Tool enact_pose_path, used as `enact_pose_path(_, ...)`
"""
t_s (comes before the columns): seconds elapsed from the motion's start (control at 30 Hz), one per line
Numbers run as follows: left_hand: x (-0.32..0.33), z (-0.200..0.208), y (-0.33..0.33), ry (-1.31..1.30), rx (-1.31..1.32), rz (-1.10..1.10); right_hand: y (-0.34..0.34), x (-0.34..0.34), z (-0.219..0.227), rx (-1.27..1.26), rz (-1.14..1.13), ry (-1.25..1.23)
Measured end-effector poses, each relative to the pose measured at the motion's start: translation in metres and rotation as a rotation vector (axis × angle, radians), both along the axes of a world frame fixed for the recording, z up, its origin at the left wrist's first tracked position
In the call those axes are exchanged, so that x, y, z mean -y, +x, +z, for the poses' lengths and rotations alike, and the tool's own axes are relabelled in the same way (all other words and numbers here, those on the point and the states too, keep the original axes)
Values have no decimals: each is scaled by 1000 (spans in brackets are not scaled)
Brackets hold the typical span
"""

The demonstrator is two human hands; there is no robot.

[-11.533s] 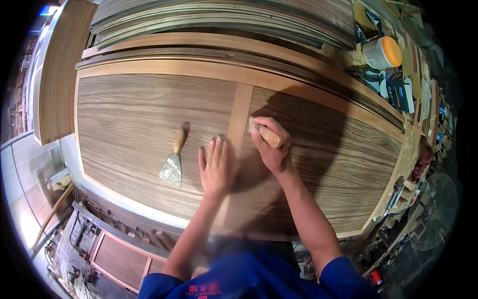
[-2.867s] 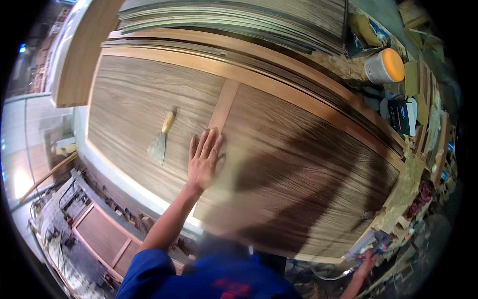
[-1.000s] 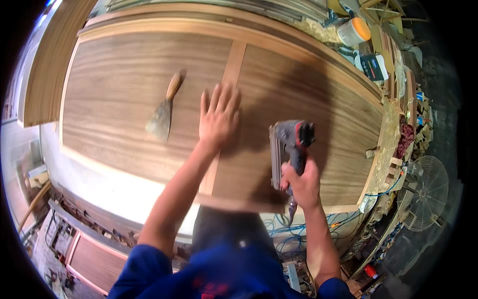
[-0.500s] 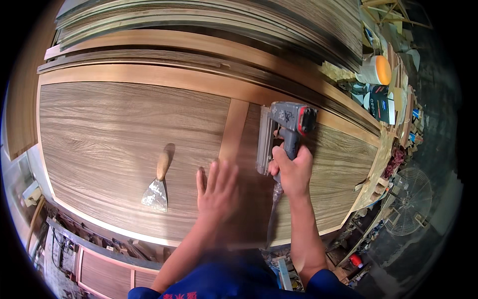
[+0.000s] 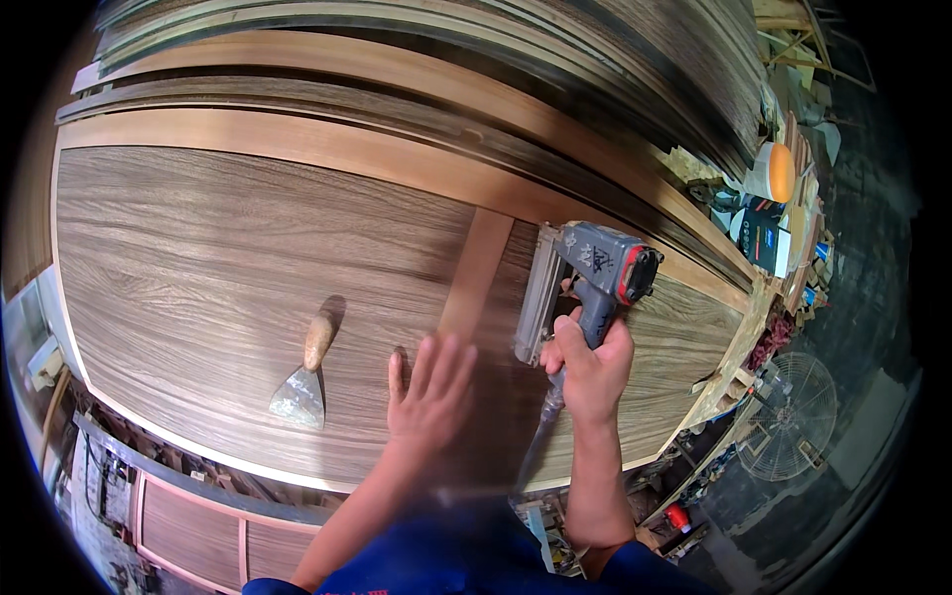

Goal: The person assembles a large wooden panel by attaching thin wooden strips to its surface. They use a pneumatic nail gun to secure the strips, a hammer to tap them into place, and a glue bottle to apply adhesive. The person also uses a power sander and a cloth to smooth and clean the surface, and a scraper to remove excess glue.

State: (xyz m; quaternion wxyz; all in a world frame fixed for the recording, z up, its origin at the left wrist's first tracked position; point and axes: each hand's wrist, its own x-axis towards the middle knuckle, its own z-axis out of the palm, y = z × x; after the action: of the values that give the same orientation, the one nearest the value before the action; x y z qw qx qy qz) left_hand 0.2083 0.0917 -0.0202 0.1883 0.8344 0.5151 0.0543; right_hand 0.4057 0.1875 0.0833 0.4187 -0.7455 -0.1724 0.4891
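Note:
My right hand is wrapped round the grip of a grey pneumatic nail gun with a red ring at its head. An air hose runs from the grip's base toward my body. Below and around the tool lies a wood-grain panel framed in lighter strips, with a pale crosspiece in it. My left hand is over the panel at the crosspiece's near end, fingers stretched and slightly blurred. To its left rests a putty knife with a wooden handle, blade toward me.
Long boards and strips are stacked along the far side. At the right stand a white tub with an orange lid, a dark box and a round wire fan guard. Another framed panel lies below on the left.
The view has shifted and turned slightly. The nail gun and my right hand appear a little lower and tilted more to the right. My left hand stays spread over the panel.

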Motion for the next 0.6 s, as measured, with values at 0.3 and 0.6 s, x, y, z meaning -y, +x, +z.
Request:
enact_pose_path(0.3,0,1,0,9,-14,-17,-1,5,-4,-8,-37,12)
enact_pose_path(0.6,-2,5,-1,-28,-10,-19,-2,1,-1,-12,-36,19)
